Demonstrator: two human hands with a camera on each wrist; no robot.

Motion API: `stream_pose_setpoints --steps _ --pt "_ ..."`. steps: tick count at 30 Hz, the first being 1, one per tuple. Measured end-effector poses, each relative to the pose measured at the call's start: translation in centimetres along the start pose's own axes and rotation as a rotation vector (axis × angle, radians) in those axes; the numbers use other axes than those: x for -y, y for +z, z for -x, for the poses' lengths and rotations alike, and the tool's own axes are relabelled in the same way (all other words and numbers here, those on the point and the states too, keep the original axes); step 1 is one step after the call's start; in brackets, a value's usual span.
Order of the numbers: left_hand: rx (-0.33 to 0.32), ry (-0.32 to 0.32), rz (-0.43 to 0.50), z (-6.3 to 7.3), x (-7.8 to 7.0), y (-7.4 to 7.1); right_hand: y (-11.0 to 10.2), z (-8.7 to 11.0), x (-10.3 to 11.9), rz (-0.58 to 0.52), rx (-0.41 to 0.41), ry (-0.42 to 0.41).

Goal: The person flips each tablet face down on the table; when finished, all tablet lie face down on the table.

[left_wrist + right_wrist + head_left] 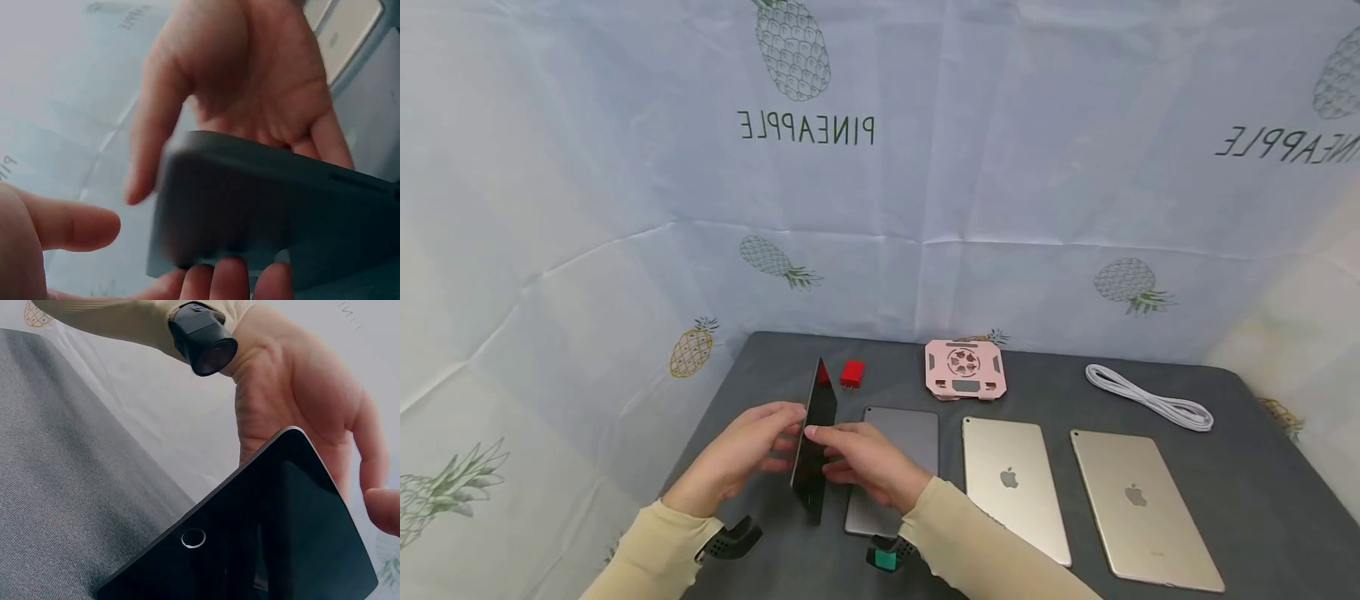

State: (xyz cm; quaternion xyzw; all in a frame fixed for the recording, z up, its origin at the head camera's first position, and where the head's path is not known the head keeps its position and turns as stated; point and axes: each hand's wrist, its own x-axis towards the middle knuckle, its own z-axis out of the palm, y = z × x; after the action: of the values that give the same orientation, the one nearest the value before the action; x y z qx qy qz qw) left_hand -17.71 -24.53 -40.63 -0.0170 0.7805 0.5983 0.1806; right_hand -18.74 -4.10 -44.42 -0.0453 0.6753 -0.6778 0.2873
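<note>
A tablet (pixel 818 450) is tipped up on edge at the left of the table, its dark screen facing right. Its round home button shows in the right wrist view, its grey back (pixel 225 200) in the left wrist view. My left hand (pixel 747 450) is on the back side, fingers (pixel 230 281) resting against the back and thumb apart from the edge. My right hand (pixel 872 460) holds it from the screen side, thumb at the near edge; its other fingers are partly hidden behind the tablet in the left wrist view. Under my right hand lies a grey tablet (pixel 917 429).
Two gold tablets, one nearer (pixel 1000 454) and one farther right (pixel 1120 467), lie back up. Behind stand a red charger plug (pixel 852 372) and a pink slotted stand (pixel 965 369). A coiled white cable (pixel 1150 400) lies at the right. Patterned cloth (pixel 925 183) surrounds the table.
</note>
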Motion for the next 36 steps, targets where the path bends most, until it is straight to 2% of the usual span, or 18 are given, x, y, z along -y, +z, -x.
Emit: stream_pose_setpoints --steps 7,15,18,22,28,36 --pt "0.02 -0.002 0.039 0.0 0.3 0.2 0.0 -0.1 -0.1 -0.019 0.013 -0.015" --pt "0.049 0.012 -0.007 -0.2 0.4 0.1 0.1 -0.3 -0.4 -0.062 0.038 -0.051" --pt "0.036 -0.003 -0.056 -0.5 0.8 -0.2 0.0 -0.4 -0.6 -0.063 0.019 -0.055" --pt "-0.011 -0.027 -0.115 -1.6 2.3 -1.1 0.0 -0.5 -0.8 -0.079 0.011 -0.053" --pt "-0.089 -0.076 -0.104 -3.0 4.3 -2.3 -0.3 -0.2 -0.8 -0.095 0.025 -0.069" --pt "-0.104 -0.109 -0.137 -3.5 5.3 -2.9 -0.4 -0.1 -1.7 -0.082 0.016 -0.054"
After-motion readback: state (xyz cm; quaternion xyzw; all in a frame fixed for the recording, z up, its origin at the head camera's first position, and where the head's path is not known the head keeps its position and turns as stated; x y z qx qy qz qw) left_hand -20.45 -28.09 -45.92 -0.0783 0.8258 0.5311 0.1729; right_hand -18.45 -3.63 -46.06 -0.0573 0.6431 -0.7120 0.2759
